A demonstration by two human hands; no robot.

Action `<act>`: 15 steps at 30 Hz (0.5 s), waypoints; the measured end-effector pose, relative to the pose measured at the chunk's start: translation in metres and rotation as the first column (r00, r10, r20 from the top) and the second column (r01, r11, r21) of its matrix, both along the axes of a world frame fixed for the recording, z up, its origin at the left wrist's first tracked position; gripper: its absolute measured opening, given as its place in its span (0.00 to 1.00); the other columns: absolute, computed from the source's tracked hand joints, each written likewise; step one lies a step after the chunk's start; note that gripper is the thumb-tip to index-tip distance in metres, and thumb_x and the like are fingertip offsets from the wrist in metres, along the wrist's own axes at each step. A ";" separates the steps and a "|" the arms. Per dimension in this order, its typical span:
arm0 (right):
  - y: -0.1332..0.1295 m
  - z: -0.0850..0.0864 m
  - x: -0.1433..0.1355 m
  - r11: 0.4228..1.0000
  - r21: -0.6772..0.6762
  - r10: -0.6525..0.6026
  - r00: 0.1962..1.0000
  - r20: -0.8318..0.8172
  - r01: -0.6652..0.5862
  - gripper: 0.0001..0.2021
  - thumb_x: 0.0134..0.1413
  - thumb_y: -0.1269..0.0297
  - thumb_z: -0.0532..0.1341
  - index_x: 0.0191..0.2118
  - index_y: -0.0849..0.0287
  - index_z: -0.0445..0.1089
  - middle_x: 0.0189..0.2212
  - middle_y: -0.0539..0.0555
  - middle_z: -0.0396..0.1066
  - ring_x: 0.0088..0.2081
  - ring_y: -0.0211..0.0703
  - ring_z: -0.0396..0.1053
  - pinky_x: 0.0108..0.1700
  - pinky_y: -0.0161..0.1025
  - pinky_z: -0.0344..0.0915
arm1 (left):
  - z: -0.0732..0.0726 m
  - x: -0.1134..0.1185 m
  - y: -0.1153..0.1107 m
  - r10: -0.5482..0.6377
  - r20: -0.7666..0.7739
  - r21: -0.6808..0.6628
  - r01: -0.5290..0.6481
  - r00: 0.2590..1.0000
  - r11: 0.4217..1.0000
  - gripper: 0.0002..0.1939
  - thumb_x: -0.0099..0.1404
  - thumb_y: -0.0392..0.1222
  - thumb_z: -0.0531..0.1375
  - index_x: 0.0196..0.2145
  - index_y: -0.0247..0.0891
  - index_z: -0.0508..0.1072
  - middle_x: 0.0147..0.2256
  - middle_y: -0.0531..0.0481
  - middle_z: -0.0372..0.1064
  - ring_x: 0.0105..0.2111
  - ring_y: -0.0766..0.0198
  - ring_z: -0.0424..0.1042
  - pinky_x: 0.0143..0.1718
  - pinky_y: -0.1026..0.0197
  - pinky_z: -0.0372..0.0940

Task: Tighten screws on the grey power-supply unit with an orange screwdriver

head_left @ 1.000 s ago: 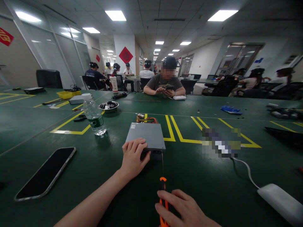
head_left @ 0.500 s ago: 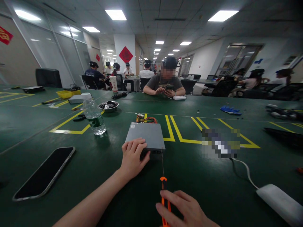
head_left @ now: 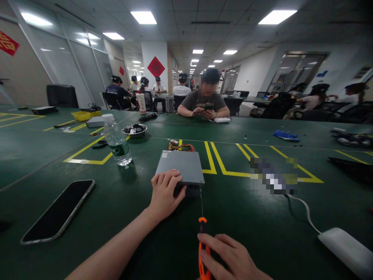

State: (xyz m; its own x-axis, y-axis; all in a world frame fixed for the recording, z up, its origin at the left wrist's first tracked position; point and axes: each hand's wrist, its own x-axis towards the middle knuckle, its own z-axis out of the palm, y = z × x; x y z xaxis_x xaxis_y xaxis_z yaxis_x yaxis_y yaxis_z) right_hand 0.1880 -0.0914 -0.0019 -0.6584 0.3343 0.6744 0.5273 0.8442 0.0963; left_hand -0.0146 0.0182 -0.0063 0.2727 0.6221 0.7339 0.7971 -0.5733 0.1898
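Note:
A flat grey metal box (head_left: 186, 165) with a bundle of coloured wires (head_left: 183, 146) at its far side lies on the green table. My left hand (head_left: 166, 192) grips the box's near left corner, fingers on top and thumb at the front face. In my right hand (head_left: 225, 252) is an orange and black screwdriver (head_left: 203, 243), held by the handle. Its thin shaft points away from me, and the tip meets the front face near the right corner; the exact contact point is too small to tell.
Left of the box stand a water bottle (head_left: 117, 144), a metal bowl (head_left: 135, 130) and a phone (head_left: 60, 212). On the right are a white device (head_left: 346, 249) with a cable and a blue object (head_left: 286, 135). A person (head_left: 205, 99) sits opposite, holding a phone.
The view has shifted slightly. The fingers of my right hand have moved a little around the screwdriver handle, which looks turned. My left hand keeps its hold on the box.

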 end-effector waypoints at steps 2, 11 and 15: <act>0.000 0.000 0.001 1.000 0.002 0.009 1.000 -0.027 -0.009 0.10 0.63 0.63 0.52 0.39 0.64 0.66 0.38 0.62 0.73 0.37 0.38 0.73 0.40 0.33 0.68 | 0.000 0.000 0.000 -0.002 0.000 -0.002 0.002 1.000 1.000 0.09 0.60 0.42 0.57 0.40 0.43 0.65 0.45 0.48 0.68 0.48 0.56 0.65 0.47 0.50 0.51; 0.000 -0.001 -0.003 0.999 -0.022 -0.026 0.998 0.050 0.027 0.10 0.61 0.64 0.53 0.44 0.60 0.67 0.39 0.59 0.73 0.36 0.39 0.73 0.37 0.34 0.69 | 0.000 0.000 0.000 -0.002 -0.003 -0.005 0.002 1.000 1.000 0.09 0.60 0.43 0.57 0.40 0.43 0.65 0.45 0.48 0.68 0.48 0.57 0.65 0.46 0.51 0.51; 0.000 -0.003 0.000 1.000 -0.007 -0.010 0.997 -0.077 0.009 0.08 0.60 0.63 0.56 0.38 0.63 0.67 0.36 0.59 0.74 0.31 0.38 0.73 0.37 0.34 0.69 | 0.000 0.000 0.000 0.004 -0.009 0.005 -0.004 1.000 1.000 0.09 0.60 0.43 0.56 0.40 0.43 0.65 0.45 0.48 0.68 0.48 0.56 0.65 0.46 0.51 0.51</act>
